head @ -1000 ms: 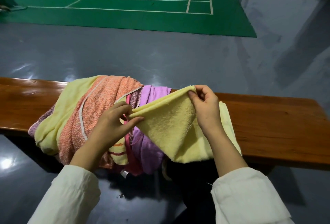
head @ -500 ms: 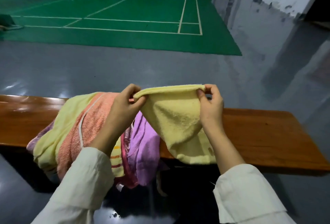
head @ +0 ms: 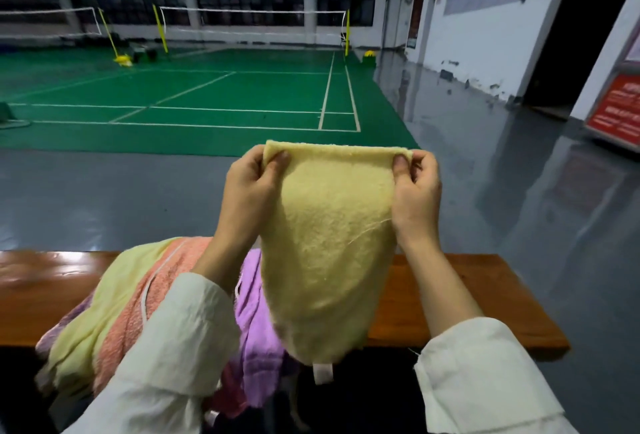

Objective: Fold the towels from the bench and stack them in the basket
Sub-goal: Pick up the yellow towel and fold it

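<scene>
So the left hand (head: 249, 187) and right hand (head: 415, 191) pinched the top corners of the yellow towel (head: 329, 243), which had been lifted up off the table (head: 433, 295), ready for folding.

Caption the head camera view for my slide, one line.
Left hand and right hand hold a yellow towel by its top corners above the towel pile on a bench.

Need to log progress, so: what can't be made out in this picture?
Head view:
- Basket: not in frame.
- Towel pile: partly covered by the left sleeve and yellow towel; count unclear.
- Yellow towel: far face turned away; whether doubled, unclear.
- Bench: left end cut by the frame edge.
</scene>
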A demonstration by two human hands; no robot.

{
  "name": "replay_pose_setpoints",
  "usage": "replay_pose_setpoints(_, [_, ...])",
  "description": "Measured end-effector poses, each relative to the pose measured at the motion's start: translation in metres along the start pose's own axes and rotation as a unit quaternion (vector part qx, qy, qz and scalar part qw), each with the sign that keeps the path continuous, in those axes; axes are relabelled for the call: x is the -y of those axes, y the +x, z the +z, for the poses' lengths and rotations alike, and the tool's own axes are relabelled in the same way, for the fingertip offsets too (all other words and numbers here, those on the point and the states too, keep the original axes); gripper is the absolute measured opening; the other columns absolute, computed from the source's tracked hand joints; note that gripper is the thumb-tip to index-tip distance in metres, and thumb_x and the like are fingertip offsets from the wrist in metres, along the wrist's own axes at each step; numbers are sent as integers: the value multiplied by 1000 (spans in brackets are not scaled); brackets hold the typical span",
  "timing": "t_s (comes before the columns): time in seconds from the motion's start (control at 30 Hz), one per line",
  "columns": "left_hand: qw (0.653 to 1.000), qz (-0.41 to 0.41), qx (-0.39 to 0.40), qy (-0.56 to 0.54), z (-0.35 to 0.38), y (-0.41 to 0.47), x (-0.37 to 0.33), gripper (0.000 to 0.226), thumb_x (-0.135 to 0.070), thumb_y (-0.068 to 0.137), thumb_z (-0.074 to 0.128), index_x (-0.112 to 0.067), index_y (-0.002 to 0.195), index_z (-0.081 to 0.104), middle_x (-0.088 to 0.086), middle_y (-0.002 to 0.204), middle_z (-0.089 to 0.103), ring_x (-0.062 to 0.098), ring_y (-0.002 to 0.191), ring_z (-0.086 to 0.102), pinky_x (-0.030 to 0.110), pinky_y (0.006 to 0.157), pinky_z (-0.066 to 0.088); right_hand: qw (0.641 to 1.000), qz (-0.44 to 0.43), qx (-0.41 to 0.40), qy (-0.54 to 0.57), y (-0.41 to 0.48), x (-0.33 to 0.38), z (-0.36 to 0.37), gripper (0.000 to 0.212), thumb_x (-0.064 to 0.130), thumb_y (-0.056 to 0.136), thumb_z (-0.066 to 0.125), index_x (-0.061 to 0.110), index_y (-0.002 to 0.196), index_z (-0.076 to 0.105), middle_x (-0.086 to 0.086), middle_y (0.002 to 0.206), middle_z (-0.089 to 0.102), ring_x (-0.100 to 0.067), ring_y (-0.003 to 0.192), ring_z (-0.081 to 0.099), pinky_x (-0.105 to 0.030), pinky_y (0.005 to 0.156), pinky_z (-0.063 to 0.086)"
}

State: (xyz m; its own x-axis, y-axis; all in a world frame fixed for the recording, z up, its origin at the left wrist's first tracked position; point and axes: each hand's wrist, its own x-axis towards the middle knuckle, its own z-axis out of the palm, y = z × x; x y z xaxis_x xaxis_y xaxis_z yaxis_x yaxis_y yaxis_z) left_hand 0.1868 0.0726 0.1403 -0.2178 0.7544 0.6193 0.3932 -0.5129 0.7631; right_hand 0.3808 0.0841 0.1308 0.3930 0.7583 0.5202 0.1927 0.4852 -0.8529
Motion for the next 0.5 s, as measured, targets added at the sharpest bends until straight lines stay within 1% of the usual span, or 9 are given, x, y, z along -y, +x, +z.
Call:
replay_pose_setpoints(0.07, [1000,-3,11,-6,-1,4,-1,22,-12,94,56,2,77,56,-3,66,46,2,59,36,19,55,31,1000,8,4,-7,4,-3,0,9,18,99,48,12,92,45,8,75,45,-5,67,42,-13,58,35])
replay_pose_setpoints(0.17, [999,-27,32,-6,2,8,13,17,-10,94,55,2,82,59,2,72,53,3,64,41,21,59,34,998,58,27,-14,11,-16,6,9,20,99,49,13,92,47,7,78,49,-10,73,46,-19,62,37])
replay_pose_setpoints(0.2, [999,-35,33,-3,4,11,17,17,-9,94,54,0,80,58,0,70,52,1,63,40,20,58,33,997,71,29,-9,14,-20,9,8,19,98,50,13,93,47,7,78,50,-11,75,47,-20,63,38])
replay_pose_setpoints(0.27, [999,-37,28,-8,10,20,16,18,-6,94,53,-7,77,55,-6,67,48,-3,59,38,18,57,31,996,80,26,5,22,-19,12,6,17,99,49,13,96,48,8,80,51,-10,75,48,-15,62,38])
replay_pose_setpoints(0.33, [999,-21,18,-28,13,33,5,23,-5,94,52,-14,73,51,-8,65,45,-3,58,37,15,55,31,997,71,18,16,32,-7,13,5,20,100,47,14,99,48,8,83,52,-6,75,48,-10,60,38])
replay_pose_setpoints(0.37, [999,-8,14,-38,14,38,-2,24,-5,95,51,-15,72,50,-8,65,44,-2,58,36,16,55,30,998,60,10,22,37,0,12,6,21,100,46,15,100,48,8,84,52,-4,74,48,-10,59,38])
replay_pose_setpoints(0.47, [999,28,9,-46,13,44,-15,18,-7,95,51,-7,78,51,1,69,43,6,63,35,21,58,29,999,15,-10,32,43,18,7,6,21,101,46,16,101,48,6,86,52,-3,74,47,-10,61,38])
replay_pose_setpoints(0.5, [998,32,8,-45,12,40,-15,17,-8,95,51,-7,79,51,1,70,43,6,64,35,22,58,29,999,7,-9,30,40,18,5,6,21,100,46,15,101,48,5,86,52,-3,74,47,-11,62,38])
